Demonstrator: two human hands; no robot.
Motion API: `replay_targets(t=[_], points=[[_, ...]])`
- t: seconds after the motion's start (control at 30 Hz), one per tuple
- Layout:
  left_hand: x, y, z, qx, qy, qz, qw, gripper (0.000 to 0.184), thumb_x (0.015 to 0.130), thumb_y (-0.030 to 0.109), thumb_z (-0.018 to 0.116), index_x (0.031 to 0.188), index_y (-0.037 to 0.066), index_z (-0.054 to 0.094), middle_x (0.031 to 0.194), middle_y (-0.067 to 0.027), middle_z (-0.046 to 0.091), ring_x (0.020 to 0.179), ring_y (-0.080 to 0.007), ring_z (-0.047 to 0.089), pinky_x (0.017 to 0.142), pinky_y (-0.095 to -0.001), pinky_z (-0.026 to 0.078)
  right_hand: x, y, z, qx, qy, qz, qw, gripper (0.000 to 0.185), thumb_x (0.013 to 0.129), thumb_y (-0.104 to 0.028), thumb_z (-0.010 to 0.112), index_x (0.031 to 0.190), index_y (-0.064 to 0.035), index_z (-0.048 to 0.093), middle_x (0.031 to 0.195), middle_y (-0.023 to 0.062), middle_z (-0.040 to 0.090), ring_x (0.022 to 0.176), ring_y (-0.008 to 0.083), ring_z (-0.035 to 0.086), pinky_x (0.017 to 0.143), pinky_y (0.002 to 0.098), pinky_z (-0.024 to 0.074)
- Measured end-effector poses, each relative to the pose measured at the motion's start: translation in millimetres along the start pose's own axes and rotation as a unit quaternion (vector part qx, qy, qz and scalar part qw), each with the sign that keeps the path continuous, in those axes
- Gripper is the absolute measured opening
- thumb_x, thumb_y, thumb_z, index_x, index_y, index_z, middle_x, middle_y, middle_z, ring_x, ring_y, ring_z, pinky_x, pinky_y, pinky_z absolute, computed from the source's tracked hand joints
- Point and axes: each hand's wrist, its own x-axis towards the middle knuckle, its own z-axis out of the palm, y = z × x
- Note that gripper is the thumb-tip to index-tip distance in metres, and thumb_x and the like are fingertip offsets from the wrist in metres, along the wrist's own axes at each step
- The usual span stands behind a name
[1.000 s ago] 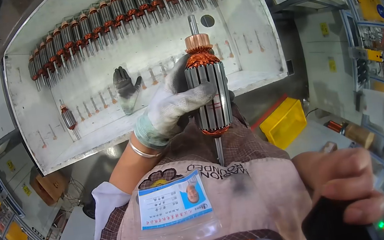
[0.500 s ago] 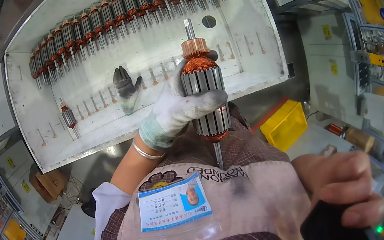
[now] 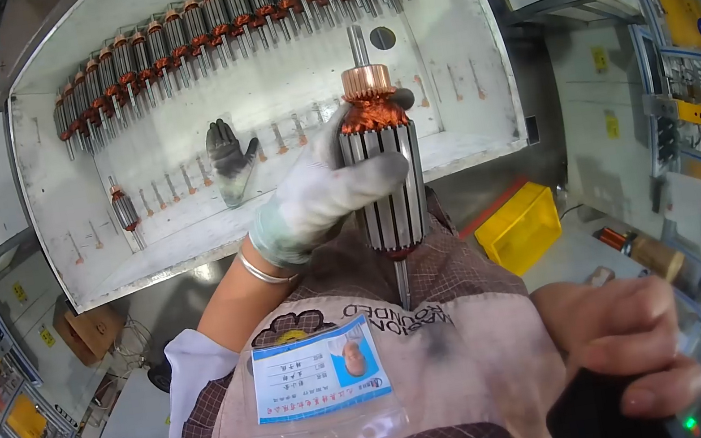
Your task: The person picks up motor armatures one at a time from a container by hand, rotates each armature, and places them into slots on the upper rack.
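My left hand (image 3: 324,191), in a grey-white glove, is wrapped round a motor armature (image 3: 386,186). The armature stands nearly upright in front of my apron, its copper commutator and one shaft end up, the other shaft end down by the apron. My thumb lies across the slotted steel core; the other fingers are mostly hidden behind it. Bare, my right hand (image 3: 636,339) is at the lower right, fingers curled against a dark, smooth object (image 3: 593,414), whose kind I cannot make out.
A white tray (image 3: 470,142) beyond my hands holds a row of armatures (image 3: 195,29), one small armature (image 3: 124,209) and a loose glove (image 3: 231,162). A yellow bin (image 3: 520,230) sits to the right. An ID badge (image 3: 319,369) hangs on my apron.
The armature has shifted slightly right and turned a little about its length in my left hand. My left thumb has moved up a little on the core. The right hand looks nearly unmoved.
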Motion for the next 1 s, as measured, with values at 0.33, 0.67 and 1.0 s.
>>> replay_targets(t=[0.33, 0.67, 1.0], points=[[-1.2, 10.3, 5.5, 0.027, 0.058, -0.047, 0.997, 0.064, 0.066, 0.021, 0.076, 0.118, 0.000, 0.046, 0.096, -0.0029, 0.057, 0.086, -0.0109, 0.054, 0.080, -0.0268, 0.046, 0.5, 1.3, -3.0, 0.007, -0.026, 0.001, 1.000, 0.026, 0.073, -0.004, 0.063, 0.075, -0.0146, 0.039, 0.083, -0.0051, 0.043, 0.048, 0.0073, 0.046, 0.049, 0.0264, 0.0226], [-2.6, 12.7, 1.1, 0.102, 0.094, -0.059, 0.989, 0.057, 0.063, 0.016, 0.077, 0.113, 0.003, 0.050, 0.091, -0.0007, 0.057, 0.083, -0.0084, 0.055, 0.075, -0.0254, 0.047, -2.9, 2.2, 2.5, 0.006, -0.011, -0.006, 1.000, 0.026, 0.072, -0.005, 0.063, 0.073, -0.0152, 0.040, 0.085, -0.0050, 0.044, 0.050, 0.0079, 0.047, 0.049, 0.0267, 0.0220], [-6.4, 7.9, -3.5, 0.106, 0.127, -0.062, 0.984, 0.059, 0.064, 0.015, 0.077, 0.114, 0.004, 0.048, 0.087, 0.0001, 0.058, 0.080, -0.0086, 0.056, 0.075, -0.0262, 0.048, -5.0, 3.1, 8.3, -0.001, 0.004, 0.001, 1.000, 0.027, 0.071, -0.004, 0.065, 0.072, -0.0148, 0.041, 0.084, -0.0052, 0.045, 0.049, 0.0080, 0.047, 0.049, 0.0262, 0.0214]])
